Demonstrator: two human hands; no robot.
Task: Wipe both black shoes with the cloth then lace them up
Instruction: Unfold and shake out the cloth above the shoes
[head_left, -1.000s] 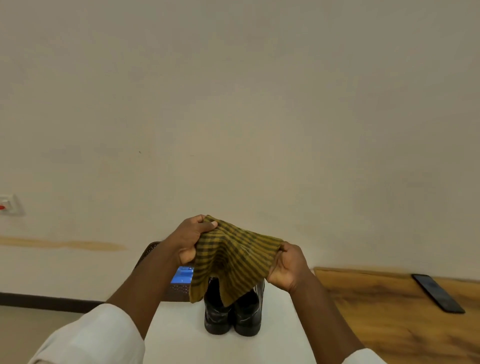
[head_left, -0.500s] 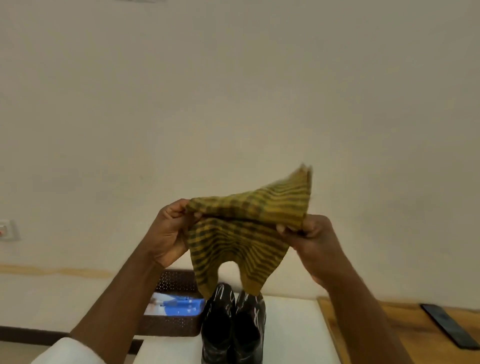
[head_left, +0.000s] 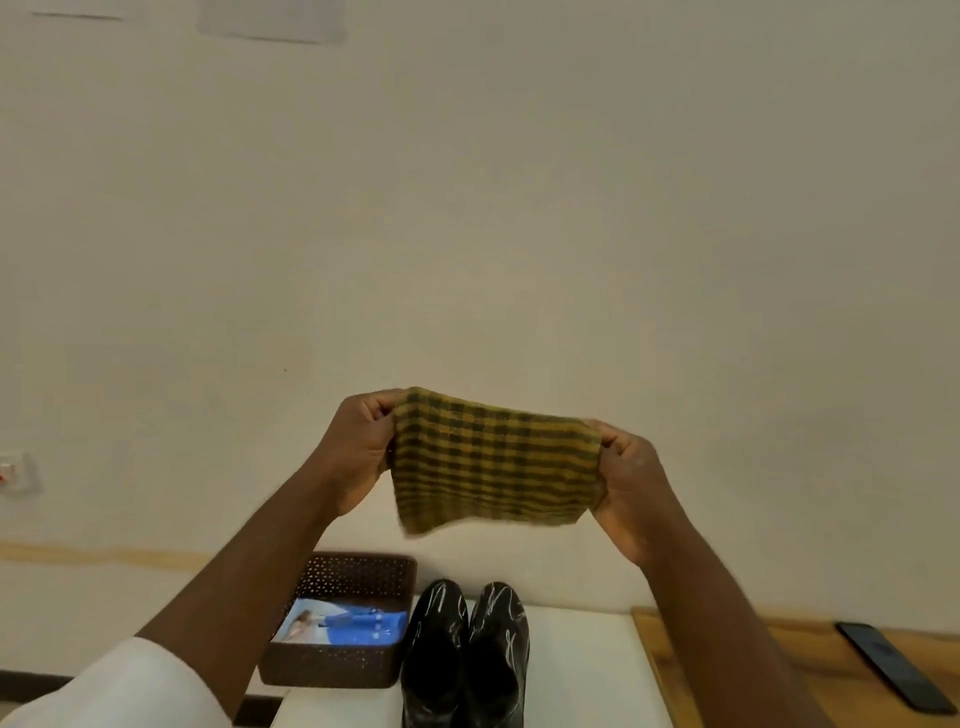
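Note:
A yellow cloth with dark stripes (head_left: 493, 462) is stretched flat between my hands, held up in the air in front of the wall. My left hand (head_left: 358, 452) pinches its left edge and my right hand (head_left: 631, 483) pinches its right edge. Well below the cloth, two glossy black shoes (head_left: 465, 654) stand side by side on a white table top (head_left: 582, 670), toes pointing away from me. Their lower parts run out of the frame.
A brown perforated basket (head_left: 358, 571) holding a blue printed packet stands just left of the shoes. To the right lies a wooden surface (head_left: 810, 649) with a black phone (head_left: 893, 670) on it. A switch plate is on the wall at far left.
The cloth hung loose and bunched with one corner flipped up; now both hands have pulled it out flat and taut. My view has tilted upward.

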